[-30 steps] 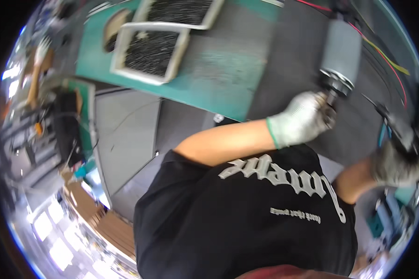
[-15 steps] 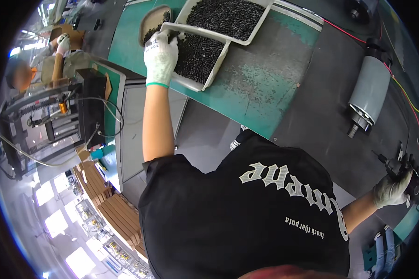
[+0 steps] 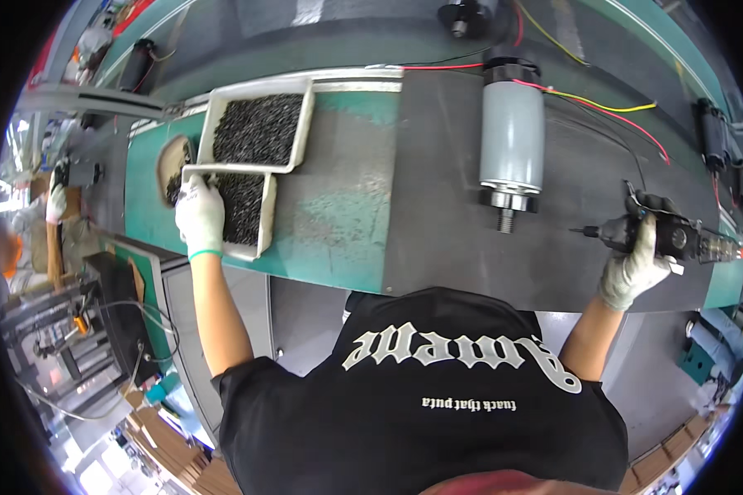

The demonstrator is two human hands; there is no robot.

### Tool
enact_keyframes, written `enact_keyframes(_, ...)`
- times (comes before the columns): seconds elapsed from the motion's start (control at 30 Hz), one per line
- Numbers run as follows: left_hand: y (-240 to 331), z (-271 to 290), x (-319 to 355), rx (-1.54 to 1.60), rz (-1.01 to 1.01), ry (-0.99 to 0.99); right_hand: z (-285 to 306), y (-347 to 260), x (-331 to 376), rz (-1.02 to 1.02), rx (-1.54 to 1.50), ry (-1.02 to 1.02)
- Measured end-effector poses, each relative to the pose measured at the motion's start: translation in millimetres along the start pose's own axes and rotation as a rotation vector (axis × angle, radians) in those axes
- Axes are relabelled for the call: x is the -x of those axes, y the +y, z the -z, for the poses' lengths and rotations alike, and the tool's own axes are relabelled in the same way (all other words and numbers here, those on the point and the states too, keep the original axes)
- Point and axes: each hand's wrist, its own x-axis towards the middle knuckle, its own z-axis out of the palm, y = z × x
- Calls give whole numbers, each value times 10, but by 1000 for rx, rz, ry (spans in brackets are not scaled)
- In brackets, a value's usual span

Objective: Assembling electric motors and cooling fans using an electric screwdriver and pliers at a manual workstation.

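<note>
My left hand (image 3: pixel 200 216), in a white glove with a green cuff, is at the left wall of the nearer white tray (image 3: pixel 267 216). Its fingers bend together over the tray's corner, and whatever they pinch is too small to make out. Small black screw-like parts (image 3: pixel 242 206) fill that tray. My gloved right hand (image 3: pixel 633 272) is wrapped round a black power screwdriver (image 3: pixel 669 237), its bit pointing left toward a grey cylindrical motor (image 3: pixel 513 136). The motor lies on the dark mat, its threaded shaft toward me; the screwdriver does not touch it.
Behind the nearer tray, a second white tray (image 3: pixel 307 124) holds more black parts. A small tan dish (image 3: pixel 167 169) stands left of both. Red and yellow wires (image 3: pixel 607 107) trail from the motor. Another motor (image 3: pixel 464 16) lies farther back. A co-worker's gloved hand (image 3: pixel 56 202) shows at far left.
My view has turned, so the bench lies more level and the motor sits nearer the middle. My left hand stays at the tray; the right still holds the screwdriver, now more fully seen.
</note>
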Motion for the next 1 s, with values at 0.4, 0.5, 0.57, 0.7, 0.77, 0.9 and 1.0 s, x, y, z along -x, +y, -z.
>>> enact_keyframes(0.4, -117, 157, -140, 136, -108, -84, 94, 61, -39, -22, -8, -19)
enact_keyframes(0.5, -141, 90, -221, 175, -159, -93, 150, 40, -25, -43, 3, -14)
enact_keyframes(0.57, -204, 49, -244, 58, -156, -127, 203, 77, -74, -36, 8, -29)
enact_keyframes(0.7, -129, -50, -253, -33, -215, -99, 177, 30, -61, -55, 18, -2)
enact_keyframes(0.77, -146, 69, -116, 7, -138, -54, 107, 51, -44, -36, -7, -12)
enact_keyframes(0.9, -146, 244, 10, 237, -66, -7, 57, -7, -27, -44, -43, -29)
enact_keyframes(1.0, 38, 351, 91, 531, 16, 45, -10, 24, -23, -69, -49, -37)
